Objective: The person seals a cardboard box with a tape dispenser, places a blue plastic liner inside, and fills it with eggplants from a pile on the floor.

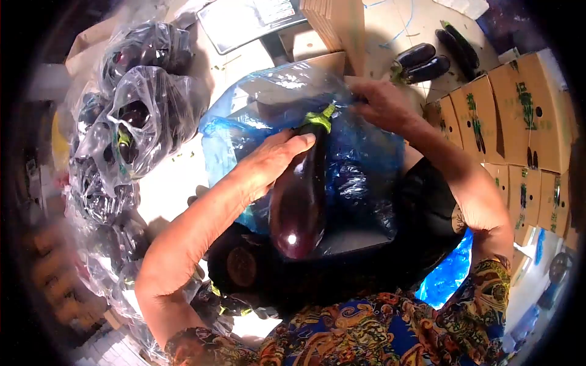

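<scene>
The left hand (274, 155) holds a dark eggplant (299, 198) near its green cap. The thumb lies across the top of the neck; the other fingers go under the side and are mostly hidden, so I cannot tell if they are pressed together. The eggplant is over the blue film (360, 177), its stem pointing away from the person and its round end towards the person. Whether it touches the film, I cannot tell.

The right hand (383, 105) is at the far right edge of the film, beside a cardboard flap (329, 62). Its fingers are bent but blurred, and I cannot tell what they pinch.

At the left are clear bags (149, 110) with more eggplants inside. At the far right, loose eggplants (424, 67) lie on the floor (381, 24), near stacked cartons (531, 116).
</scene>
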The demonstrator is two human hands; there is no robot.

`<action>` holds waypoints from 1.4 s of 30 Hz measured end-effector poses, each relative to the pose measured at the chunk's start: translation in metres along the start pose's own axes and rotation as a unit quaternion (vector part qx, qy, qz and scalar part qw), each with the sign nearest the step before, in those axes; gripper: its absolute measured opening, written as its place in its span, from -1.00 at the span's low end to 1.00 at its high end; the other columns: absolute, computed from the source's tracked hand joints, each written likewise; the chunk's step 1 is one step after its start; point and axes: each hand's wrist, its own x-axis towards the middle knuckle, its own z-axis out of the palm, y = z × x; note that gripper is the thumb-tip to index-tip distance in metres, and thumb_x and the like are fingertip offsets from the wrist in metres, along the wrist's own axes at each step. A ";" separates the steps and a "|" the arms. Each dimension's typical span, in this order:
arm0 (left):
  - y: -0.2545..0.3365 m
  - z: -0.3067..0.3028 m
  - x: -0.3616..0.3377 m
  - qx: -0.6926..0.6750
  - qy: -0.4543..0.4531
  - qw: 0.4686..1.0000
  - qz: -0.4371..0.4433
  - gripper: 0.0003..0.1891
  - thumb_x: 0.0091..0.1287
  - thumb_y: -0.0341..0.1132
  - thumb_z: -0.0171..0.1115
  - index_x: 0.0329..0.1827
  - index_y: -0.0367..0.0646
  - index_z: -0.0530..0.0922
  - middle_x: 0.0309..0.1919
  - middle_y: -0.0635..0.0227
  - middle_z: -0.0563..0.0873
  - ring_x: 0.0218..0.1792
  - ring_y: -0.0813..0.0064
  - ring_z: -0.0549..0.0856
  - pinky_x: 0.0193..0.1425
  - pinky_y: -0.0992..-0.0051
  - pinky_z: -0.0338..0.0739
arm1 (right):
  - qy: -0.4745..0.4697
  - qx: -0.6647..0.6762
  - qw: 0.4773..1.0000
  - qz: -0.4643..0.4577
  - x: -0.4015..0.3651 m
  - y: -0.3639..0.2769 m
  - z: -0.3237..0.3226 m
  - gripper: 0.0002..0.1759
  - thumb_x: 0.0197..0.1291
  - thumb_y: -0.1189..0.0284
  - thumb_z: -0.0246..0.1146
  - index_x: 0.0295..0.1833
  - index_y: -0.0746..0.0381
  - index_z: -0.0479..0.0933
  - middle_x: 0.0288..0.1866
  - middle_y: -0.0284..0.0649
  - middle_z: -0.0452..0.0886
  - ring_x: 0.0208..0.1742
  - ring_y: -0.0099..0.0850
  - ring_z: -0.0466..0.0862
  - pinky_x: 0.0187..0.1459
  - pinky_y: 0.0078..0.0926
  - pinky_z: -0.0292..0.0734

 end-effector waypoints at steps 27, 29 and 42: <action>-0.014 -0.003 -0.004 0.362 -0.072 0.924 -0.103 -0.31 0.41 0.15 0.00 0.44 -0.16 0.28 0.44 0.09 0.30 0.44 0.23 0.27 0.52 0.31 0.06 | 0.086 0.365 0.916 0.139 0.035 0.076 -0.017 -0.56 0.36 0.28 0.08 0.22 0.33 0.40 0.07 -0.13 0.54 0.11 -0.34 0.52 0.24 -0.39 0.35; -0.039 -0.024 0.006 0.094 -0.010 0.991 -0.093 -0.36 0.37 0.02 0.16 0.35 -0.27 0.36 0.27 0.12 0.48 0.24 0.31 0.48 0.37 0.36 0.32 | 0.082 0.347 0.924 0.135 0.033 0.067 -0.016 -0.50 0.34 0.21 0.13 0.26 0.32 0.38 0.11 -0.07 0.53 0.14 -0.29 0.51 0.26 -0.36 0.34; -0.037 0.033 0.071 0.297 0.143 0.942 0.064 -0.37 0.31 0.08 0.11 0.32 -0.16 0.36 0.17 0.15 0.55 0.18 0.15 0.49 0.23 0.22 0.38 | 0.096 0.294 0.937 0.160 0.032 0.040 -0.016 -0.43 0.33 0.14 0.14 0.26 0.35 0.41 0.18 0.00 0.52 0.21 -0.20 0.51 0.27 -0.36 0.34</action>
